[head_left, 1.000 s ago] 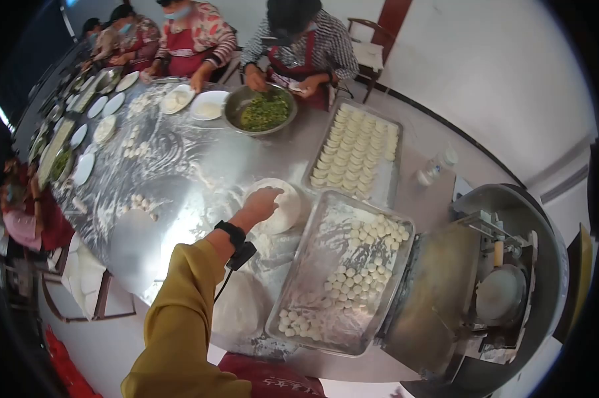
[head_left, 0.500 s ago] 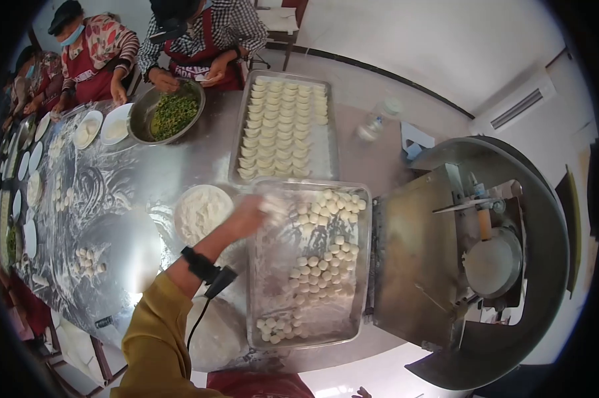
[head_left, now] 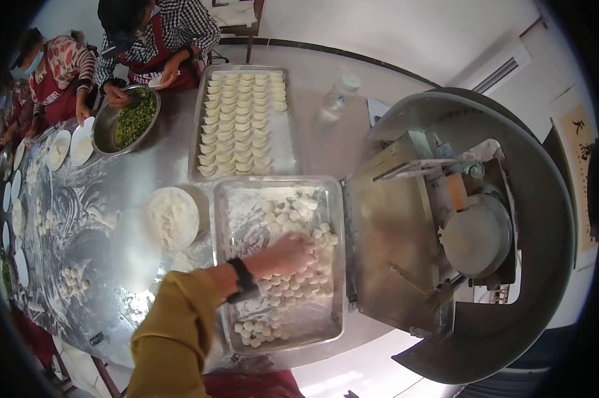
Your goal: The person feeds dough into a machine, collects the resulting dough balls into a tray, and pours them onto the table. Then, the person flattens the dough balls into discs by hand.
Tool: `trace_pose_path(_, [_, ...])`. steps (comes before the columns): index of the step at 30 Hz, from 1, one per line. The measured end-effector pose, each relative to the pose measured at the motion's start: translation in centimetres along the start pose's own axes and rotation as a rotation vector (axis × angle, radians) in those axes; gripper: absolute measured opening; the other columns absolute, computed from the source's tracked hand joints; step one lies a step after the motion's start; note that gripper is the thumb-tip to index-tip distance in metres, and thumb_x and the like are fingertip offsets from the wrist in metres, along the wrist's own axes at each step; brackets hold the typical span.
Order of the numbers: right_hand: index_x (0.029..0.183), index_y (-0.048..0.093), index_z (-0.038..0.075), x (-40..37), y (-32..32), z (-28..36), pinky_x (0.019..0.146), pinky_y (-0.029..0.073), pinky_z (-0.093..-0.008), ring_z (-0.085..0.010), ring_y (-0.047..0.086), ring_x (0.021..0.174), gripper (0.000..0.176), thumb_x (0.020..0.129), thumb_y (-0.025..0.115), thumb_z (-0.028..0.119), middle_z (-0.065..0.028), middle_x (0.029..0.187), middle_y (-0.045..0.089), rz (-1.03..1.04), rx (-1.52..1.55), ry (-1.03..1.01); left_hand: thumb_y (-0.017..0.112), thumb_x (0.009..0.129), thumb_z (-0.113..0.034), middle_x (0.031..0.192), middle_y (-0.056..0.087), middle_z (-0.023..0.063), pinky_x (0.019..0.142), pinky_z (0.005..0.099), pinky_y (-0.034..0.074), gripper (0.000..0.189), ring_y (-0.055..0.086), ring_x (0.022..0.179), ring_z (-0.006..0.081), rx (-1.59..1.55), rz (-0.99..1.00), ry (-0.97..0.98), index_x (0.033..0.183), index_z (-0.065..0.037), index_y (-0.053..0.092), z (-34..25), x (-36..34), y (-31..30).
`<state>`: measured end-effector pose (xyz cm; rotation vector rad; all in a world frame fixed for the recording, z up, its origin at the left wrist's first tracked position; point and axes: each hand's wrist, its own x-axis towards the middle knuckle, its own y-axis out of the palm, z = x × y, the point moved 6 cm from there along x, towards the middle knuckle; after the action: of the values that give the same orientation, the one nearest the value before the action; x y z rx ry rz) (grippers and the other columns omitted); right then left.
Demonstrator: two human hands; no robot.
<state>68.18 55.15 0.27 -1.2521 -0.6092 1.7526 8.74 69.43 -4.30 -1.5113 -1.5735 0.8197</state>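
My left hand [head_left: 289, 255], below a dark wristband and a mustard sleeve, reaches over the metal tray [head_left: 340, 292] among small cut dough pieces [head_left: 289, 286]. Its fingers are blurred and partly merge with the pale dough, so I cannot see if they hold anything. More dough pieces lie in groups above and below the hand, on a floury tray bottom. Left of the tray sits a round container of flour [head_left: 173, 219]. Only a small dark sliver, perhaps fingertips of my right hand [head_left: 351, 395], shows at the bottom edge.
Behind stands a tray of folded dumplings [head_left: 236, 126]. A co-worker [head_left: 156, 40] is beside a bowl of green filling [head_left: 135, 123]. A large metal machine [head_left: 405, 245] borders the tray's right side. A clear jar [head_left: 342, 96] and white plates [head_left: 59, 149] are on the table.
My left hand has moved from above the flour and the tray's upper left, where white powder blurred around it, down and right onto the dough pieces. The view has shifted.
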Motion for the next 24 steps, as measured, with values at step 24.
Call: trace_pose_path(24, [0.128, 0.05, 0.007, 8.7, 18.3, 12.6, 0.094, 0.047, -0.0578, -0.0437, 0.054, 0.112, 0.042, 0.092, 0.055, 0.028, -0.0199, 0.124, 0.055, 0.387, 1.112, 0.595, 0.056, 0.084, -0.015, 0.092, 0.069, 0.0178, 0.078, 0.0481, 0.052, 0.019, 0.066, 0.091, 0.036, 0.164, -0.148, -0.614, 0.097, -0.005, 0.065, 13.7, -3.8, -10.6])
